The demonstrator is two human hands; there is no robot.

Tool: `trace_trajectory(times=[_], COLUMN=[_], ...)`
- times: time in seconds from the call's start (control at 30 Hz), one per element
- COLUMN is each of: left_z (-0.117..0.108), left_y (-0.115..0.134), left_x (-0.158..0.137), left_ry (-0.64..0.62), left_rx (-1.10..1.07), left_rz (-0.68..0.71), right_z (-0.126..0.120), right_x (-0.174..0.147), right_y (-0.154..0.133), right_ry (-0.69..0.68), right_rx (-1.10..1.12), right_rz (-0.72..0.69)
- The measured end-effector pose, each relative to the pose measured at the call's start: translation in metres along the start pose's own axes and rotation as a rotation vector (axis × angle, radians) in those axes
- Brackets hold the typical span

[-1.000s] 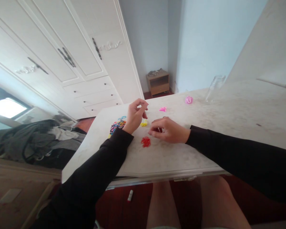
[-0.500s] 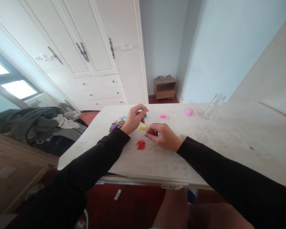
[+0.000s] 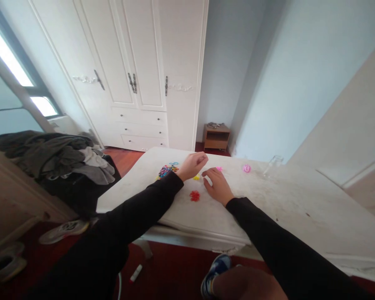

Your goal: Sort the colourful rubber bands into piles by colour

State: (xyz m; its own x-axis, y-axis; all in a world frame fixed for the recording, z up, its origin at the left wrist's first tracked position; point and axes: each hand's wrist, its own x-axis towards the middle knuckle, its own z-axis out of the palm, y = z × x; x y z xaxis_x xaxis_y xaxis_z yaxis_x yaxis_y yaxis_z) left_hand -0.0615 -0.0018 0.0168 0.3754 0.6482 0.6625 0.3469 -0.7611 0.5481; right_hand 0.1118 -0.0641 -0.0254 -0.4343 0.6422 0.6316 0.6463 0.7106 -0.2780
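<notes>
Right fingers [image 3: 210, 171] beside yellow pile [image 3: 196, 177], pink pile [image 3: 219, 168] behind

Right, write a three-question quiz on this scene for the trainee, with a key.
1. True or false: on the table, the red pile lies nearer the person than the yellow pile does.
2. Which of these is farthest to the person's right? A) the mixed-colour pile B) the clear container C) the yellow pile
3. Fill in: of the person's two hands, the ____ one is nearer the mixed-colour pile.

Key:
1. True.
2. B, the clear container.
3. Left: the left hand is beside that pile, while the right hand is farther off.
</notes>
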Motion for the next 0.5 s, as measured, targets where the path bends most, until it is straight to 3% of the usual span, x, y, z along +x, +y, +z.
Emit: trace_trajectory(times=[0.13,0.23,0.33,0.5], left_z=[-0.018,-0.051,-0.090,-0.126], left_y=[-0.007,-0.031,-0.067,-0.112], left_x=[0.009,0.015,0.013,-0.003], left_ry=[0.062,0.094,-0.059,-0.306], left_rx=[0.057,0.095,0.182,0.197], left_rz=[0.065,-0.055,-0.344,-0.448], right_z=[0.001,0.001,0.001,0.001], right_x=[0.002,0.002,0.002,0.001], right_y=[-0.007,-0.012,-0.014,-0.011], right_ry=[0.004,-0.002,-0.002,-0.006], right_rx=[-0.138,-0.182,-0.200,-0.200], right_rz=[0.115,0.179,0.218,0.233])
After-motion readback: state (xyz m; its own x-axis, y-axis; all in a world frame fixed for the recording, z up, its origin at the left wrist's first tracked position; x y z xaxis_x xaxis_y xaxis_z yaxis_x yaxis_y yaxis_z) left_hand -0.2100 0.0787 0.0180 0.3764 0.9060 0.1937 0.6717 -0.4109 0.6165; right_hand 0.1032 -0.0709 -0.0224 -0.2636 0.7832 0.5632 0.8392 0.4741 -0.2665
